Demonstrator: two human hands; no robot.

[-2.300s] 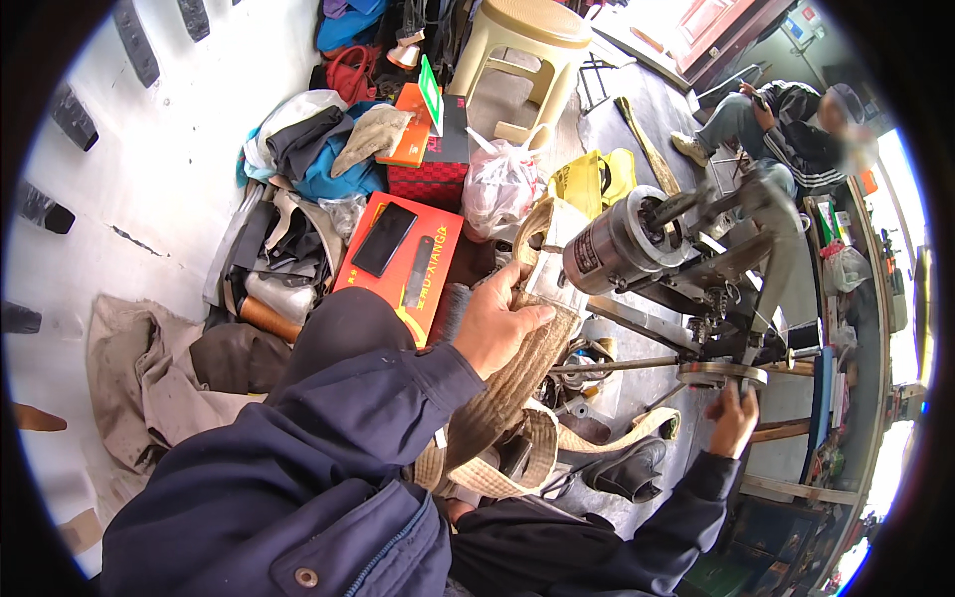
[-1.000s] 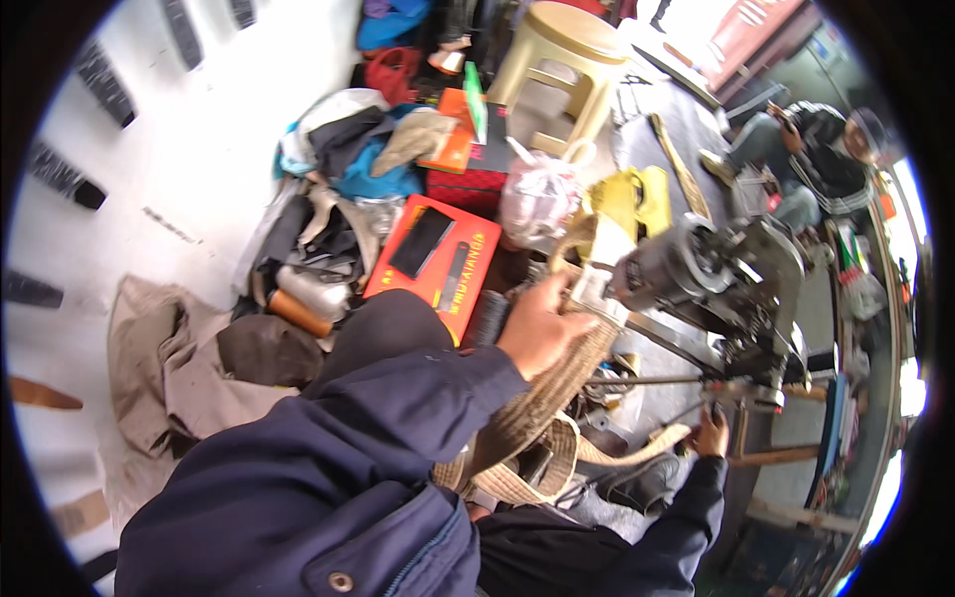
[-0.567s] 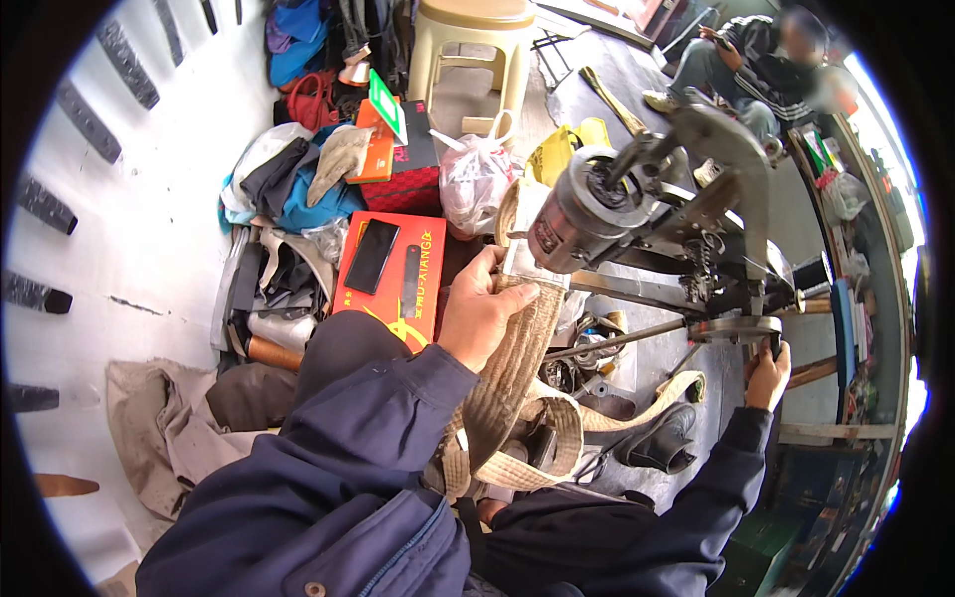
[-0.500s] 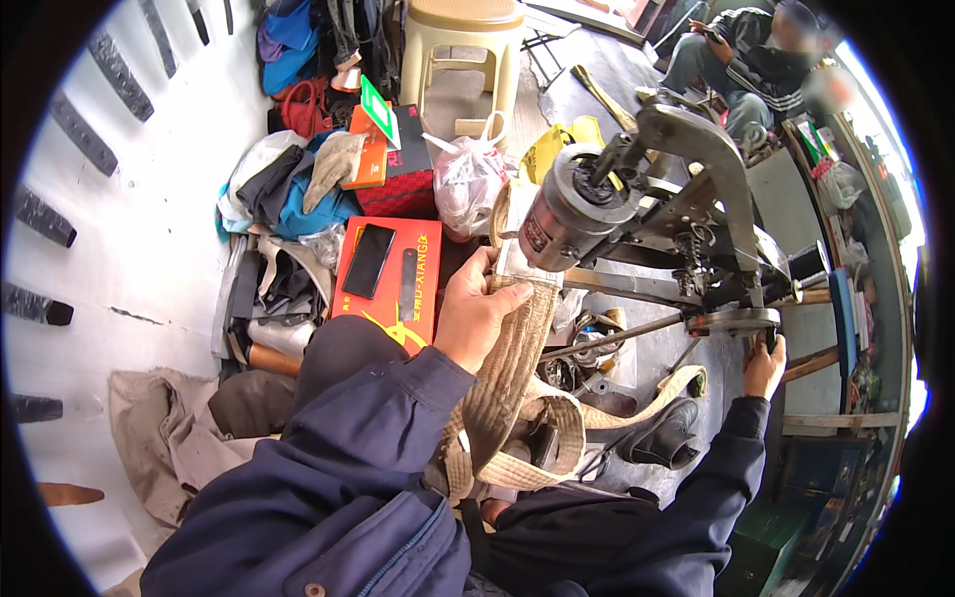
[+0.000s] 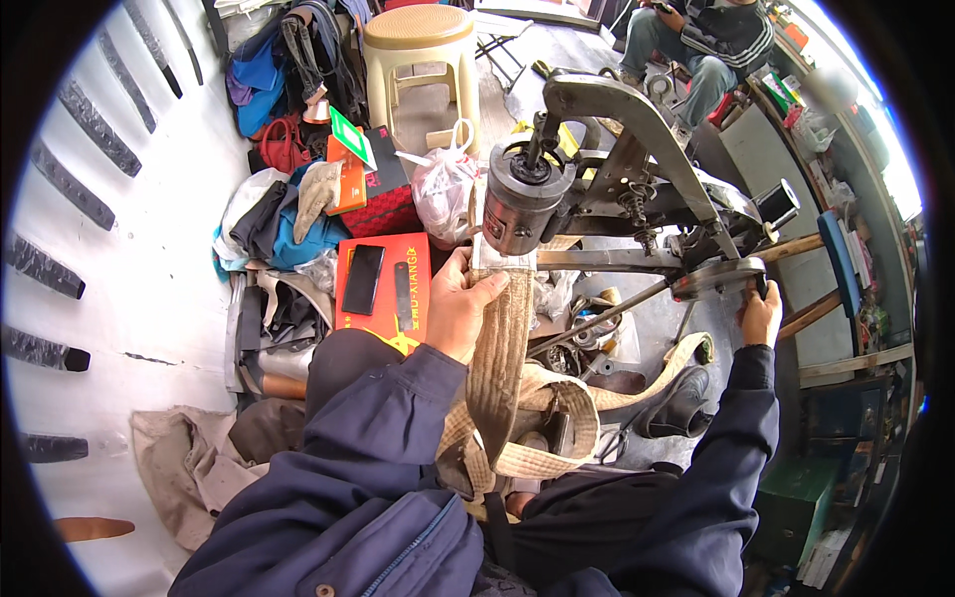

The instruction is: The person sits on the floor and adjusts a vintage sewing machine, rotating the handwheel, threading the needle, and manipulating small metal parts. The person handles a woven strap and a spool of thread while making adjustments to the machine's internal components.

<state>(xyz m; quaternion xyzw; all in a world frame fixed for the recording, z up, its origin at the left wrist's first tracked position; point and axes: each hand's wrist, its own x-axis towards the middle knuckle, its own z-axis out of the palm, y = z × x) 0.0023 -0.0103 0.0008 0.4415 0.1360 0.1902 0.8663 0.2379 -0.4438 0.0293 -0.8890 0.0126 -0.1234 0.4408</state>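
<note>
Nearest, two dark sleeves (image 5: 696, 468) rise from the lower edge, which cuts off the jacket, and between them a trousered lap shows. Above the lap one long pale webbing strap (image 5: 502, 348) loops and folds over itself; how many turns lie underneath is hard to make out. Its upper part runs up to the sewing machine (image 5: 522, 204), passing beneath the cylindrical head, which hides the contact. The two hands are well apart: the left hand (image 5: 461, 313) pinches the strap's left edge just beside that head, thumb on top, fingers mostly hidden below; the right hand (image 5: 762, 316) is closed around a small dark handle (image 5: 763, 287) on the rim of one handwheel (image 5: 714, 280). A strip of grey floor (image 5: 652, 348) lies open between the wheel and one black shoe (image 5: 681, 403). To the left, one red box (image 5: 408, 246) bears one phone (image 5: 363, 281) and one narrow metal strip (image 5: 402, 296), beside one knotted plastic bag (image 5: 445, 194). Farther off stand one cream stool (image 5: 421, 30) and, upper right, one seated person (image 5: 711, 45), cut off at the top edge.
</note>
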